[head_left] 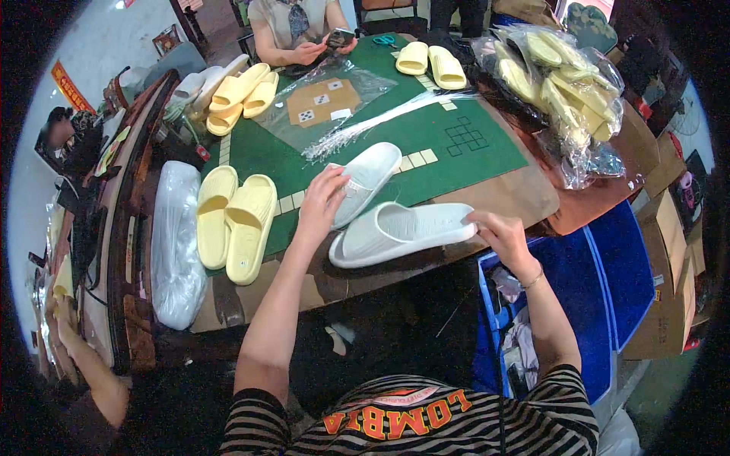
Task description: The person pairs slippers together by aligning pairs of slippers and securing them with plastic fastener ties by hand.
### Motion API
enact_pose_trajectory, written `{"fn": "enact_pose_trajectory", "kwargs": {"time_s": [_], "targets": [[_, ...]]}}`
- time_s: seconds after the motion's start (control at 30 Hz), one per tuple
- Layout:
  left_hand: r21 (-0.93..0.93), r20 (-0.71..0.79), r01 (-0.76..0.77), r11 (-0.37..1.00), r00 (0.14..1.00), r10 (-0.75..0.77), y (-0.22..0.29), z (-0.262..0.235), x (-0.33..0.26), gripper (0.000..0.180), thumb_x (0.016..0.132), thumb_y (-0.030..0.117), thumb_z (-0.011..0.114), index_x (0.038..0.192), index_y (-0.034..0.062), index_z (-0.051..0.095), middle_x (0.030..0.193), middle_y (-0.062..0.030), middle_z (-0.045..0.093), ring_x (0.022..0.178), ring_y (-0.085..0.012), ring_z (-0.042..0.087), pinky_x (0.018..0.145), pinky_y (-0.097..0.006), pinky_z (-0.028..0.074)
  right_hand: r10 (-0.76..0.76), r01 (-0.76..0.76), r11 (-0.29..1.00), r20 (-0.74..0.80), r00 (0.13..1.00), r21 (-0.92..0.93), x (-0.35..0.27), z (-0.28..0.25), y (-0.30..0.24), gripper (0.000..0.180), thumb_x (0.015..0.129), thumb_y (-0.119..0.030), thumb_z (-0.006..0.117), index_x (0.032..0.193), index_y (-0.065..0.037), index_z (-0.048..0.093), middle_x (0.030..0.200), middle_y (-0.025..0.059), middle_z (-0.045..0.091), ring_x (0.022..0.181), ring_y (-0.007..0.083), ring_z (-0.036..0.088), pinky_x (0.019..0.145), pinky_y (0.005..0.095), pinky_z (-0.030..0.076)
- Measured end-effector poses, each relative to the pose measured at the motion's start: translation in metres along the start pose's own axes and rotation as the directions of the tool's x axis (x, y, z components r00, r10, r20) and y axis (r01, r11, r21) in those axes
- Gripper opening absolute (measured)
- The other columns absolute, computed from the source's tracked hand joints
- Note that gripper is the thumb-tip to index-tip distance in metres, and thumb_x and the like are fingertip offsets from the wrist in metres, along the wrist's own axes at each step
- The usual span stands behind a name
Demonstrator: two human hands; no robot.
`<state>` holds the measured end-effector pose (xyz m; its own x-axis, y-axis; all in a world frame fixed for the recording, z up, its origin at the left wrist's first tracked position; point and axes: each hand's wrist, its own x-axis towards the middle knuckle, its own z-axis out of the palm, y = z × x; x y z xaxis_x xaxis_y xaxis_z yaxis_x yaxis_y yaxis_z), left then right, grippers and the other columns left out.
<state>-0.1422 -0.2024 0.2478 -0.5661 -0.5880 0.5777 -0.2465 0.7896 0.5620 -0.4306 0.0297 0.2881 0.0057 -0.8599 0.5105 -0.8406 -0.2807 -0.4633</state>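
Two light grey slippers are in front of me at the near side of the table. My left hand [323,201] is closed on the edge of one grey slipper [371,175], which points away to the upper right. Between the thumb and fingers of my right hand [503,242] is the heel end of the other grey slipper [403,228], its toe toward the left. A pair of pale yellow slippers [251,220] lies left of my left hand. Beyond the grey pair, a bundle of thin white ties [372,125] rests across the green mat [426,178].
Yellow slippers [242,91] sit at the far left, another pair [445,68] at the far edge. Bagged yellow slippers [578,91] lie right. A clear plastic roll [179,243] borders the left edge; a blue bin [601,281] stands at right. Across the table, someone holds a phone [340,38].
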Motion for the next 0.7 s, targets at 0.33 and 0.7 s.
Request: {"fn": "enact_pose_trajectory", "kwargs": {"time_s": [0.33,0.7], "targets": [[-0.625,0.439,0.689,0.366,0.698,-0.565,0.004,-0.060,-0.010,0.048,0.097,0.040,0.045,0.125,0.0016,0.051,0.116,-0.0049,0.059,0.102,-0.0122,0.056,0.093,-0.028,0.042,-0.168,0.179,0.982,-0.156,0.973,0.056,0.105,0.021,-0.006,0.038,0.077,0.001,0.060,0.111,-0.014,0.060,0.089,0.0101,0.066,0.072,0.0242,0.065,0.064,0.0311,0.050],[-0.779,0.022,0.456,0.431,0.706,-0.708,-0.029,-0.029,-0.063,0.040,0.097,0.034,0.047,0.119,0.0008,0.051,0.114,-0.0084,0.056,0.106,-0.0164,0.050,0.094,-0.031,0.038,0.228,-0.250,0.953,0.136,0.964,0.170,0.084,0.116,-0.035,0.043,0.085,-0.045,0.057,0.109,-0.010,0.060,0.079,0.0177,0.065,0.078,0.0331,0.064,0.071,0.0417,0.049]]}}
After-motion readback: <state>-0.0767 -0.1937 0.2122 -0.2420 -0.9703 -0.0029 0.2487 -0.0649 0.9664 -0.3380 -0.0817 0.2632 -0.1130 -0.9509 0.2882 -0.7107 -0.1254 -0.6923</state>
